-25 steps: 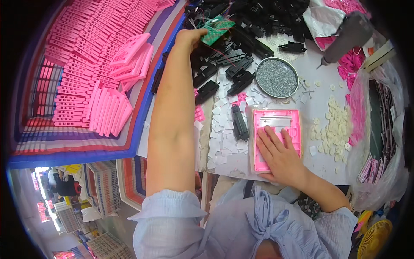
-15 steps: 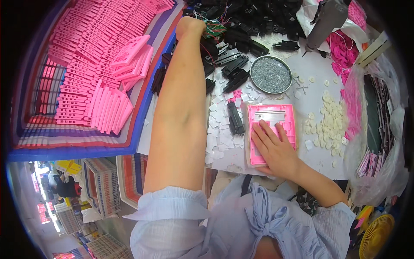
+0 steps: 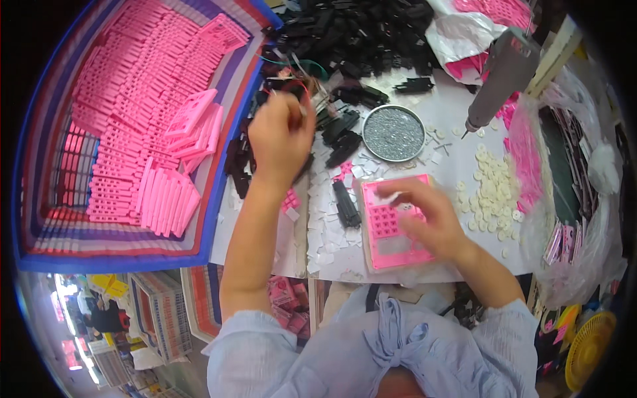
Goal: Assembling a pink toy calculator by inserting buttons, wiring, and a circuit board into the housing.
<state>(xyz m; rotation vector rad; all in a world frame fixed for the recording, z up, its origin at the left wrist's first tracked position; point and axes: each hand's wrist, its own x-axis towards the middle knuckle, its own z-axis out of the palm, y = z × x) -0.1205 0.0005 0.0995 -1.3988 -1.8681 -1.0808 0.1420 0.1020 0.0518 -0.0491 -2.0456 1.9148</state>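
Observation:
My left hand [image 3: 281, 136] is raised over the table's left part, its fingers closed. Thin wires [image 3: 307, 91], one of them red, trail from its fingertips, though blur hides what hangs on them. In front of me lies a pink plastic casing [image 3: 375, 253] with a grid of small square openings or keys and a pale window. Just above its right side hovers my right hand [image 3: 431, 219], with bent, parted fingers and some blur. A small whitish spot near those fingertips is too smeared to name. Left of the casing sits a black plastic part [image 3: 346, 204].
A blue-rimmed basket [image 3: 113, 263] holds stacked pink casings [image 3: 126, 119]. Black parts [image 3: 371, 33] heap at the back. A round tin [image 3: 394, 133] of tiny screws stands behind the casing. White discs [image 3: 492, 192] lie rightward, below a hanging electric screwdriver [image 3: 501, 73]. White paper bits [image 3: 325, 229] are scattered.
My left hand has drawn back toward me from the far pile, with wires at its fingers. My right hand has lifted off the casing, uncovering its grid. The whole view has shifted slightly.

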